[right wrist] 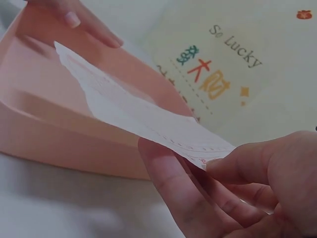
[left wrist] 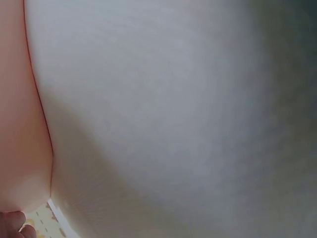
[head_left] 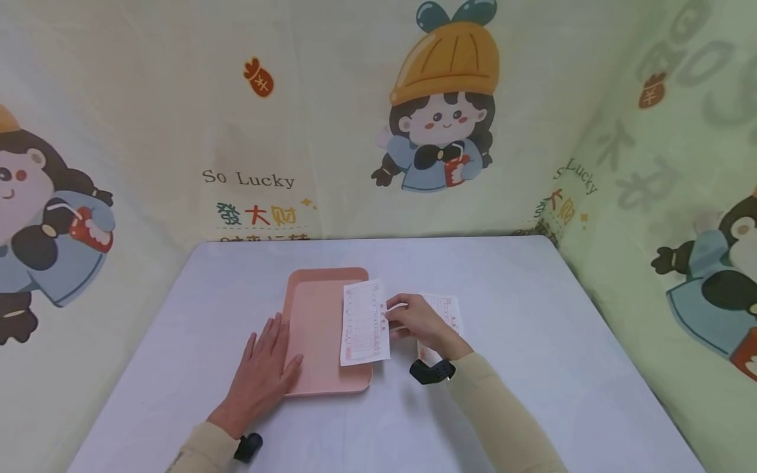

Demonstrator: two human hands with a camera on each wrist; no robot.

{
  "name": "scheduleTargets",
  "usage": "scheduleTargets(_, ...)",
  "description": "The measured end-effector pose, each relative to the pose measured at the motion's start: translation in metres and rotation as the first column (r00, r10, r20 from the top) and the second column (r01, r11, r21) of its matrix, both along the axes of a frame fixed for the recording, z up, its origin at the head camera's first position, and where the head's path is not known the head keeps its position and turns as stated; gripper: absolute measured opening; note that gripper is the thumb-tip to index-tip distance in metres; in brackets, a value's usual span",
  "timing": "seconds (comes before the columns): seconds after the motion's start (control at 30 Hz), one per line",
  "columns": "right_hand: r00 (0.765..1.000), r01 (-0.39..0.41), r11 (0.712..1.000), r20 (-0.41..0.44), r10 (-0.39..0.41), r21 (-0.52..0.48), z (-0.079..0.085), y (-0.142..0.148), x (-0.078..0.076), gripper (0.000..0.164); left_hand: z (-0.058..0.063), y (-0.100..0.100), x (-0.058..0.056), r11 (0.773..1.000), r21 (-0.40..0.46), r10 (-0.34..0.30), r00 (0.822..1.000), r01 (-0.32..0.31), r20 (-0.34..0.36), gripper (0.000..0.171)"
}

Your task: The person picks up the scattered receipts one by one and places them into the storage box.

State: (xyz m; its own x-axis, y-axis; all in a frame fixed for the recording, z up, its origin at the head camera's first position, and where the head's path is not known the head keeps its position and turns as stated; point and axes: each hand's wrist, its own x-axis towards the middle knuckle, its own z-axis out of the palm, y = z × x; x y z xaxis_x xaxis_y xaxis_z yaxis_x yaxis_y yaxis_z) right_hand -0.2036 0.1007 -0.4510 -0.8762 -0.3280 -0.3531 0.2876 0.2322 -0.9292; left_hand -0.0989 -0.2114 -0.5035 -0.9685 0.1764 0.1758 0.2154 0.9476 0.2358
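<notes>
My left hand [head_left: 263,364] lies with straight fingers along the left edge of a pink rectangular tray [head_left: 316,315]. Between the thumb and fingers of my right hand [head_left: 422,322] is the right edge of a white printed paper slip [head_left: 363,322]. This slip hangs over the tray's right side and hides part of it. The right wrist view has the slip [right wrist: 138,111] slanting from the pinching thumb and fingertips across the tray [right wrist: 99,134]. Another printed slip [head_left: 452,309] lies on the table under my right hand, partly covered by it.
A white-covered table [head_left: 520,295] carries the tray and slips. Behind it hangs a cream backdrop [head_left: 337,118] printed with cartoon figures and lettering, which also runs along both sides. Dark bands [head_left: 432,372] sit on both wrists.
</notes>
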Motion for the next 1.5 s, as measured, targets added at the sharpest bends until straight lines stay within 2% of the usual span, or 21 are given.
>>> scheduleTargets(0.27,0.998,-0.055,0.998,-0.040,0.056,0.027,0.000,-0.018,0.000,0.029,-0.002,0.000,0.000,1.000,-0.013,0.020,1.000,-0.020,0.011,0.076)
scheduleTargets(0.57,0.997,-0.051,0.997,-0.050,0.055,0.060,0.003,-0.034,0.000,0.024,-0.004,0.000,0.002,1.000,0.003,0.007,1.000,-0.007,-0.030,0.074)
scheduleTargets(0.83,0.997,-0.052,0.997,-0.054,0.055,0.058,0.007,-0.044,-0.002,0.021,-0.003,0.001,0.001,1.000,0.012,-0.004,1.000,0.005,-0.031,0.074)
scheduleTargets(1.03,0.996,-0.075,0.997,-0.047,0.076,0.017,0.007,-0.043,-0.001,0.019,-0.003,0.001,0.000,1.000,0.009,-0.007,0.999,0.007,-0.036,0.074)
scheduleTargets(1.3,0.995,-0.085,0.996,-0.040,0.086,0.039,0.009,-0.037,0.000,0.032,0.000,0.002,0.001,1.000,-0.022,0.013,1.000,-0.014,-0.019,0.075)
scheduleTargets(1.5,0.997,-0.065,0.997,-0.042,0.066,0.029,0.010,-0.028,0.001,0.030,0.002,0.002,0.000,0.999,-0.038,0.018,1.000,-0.018,0.005,0.076)
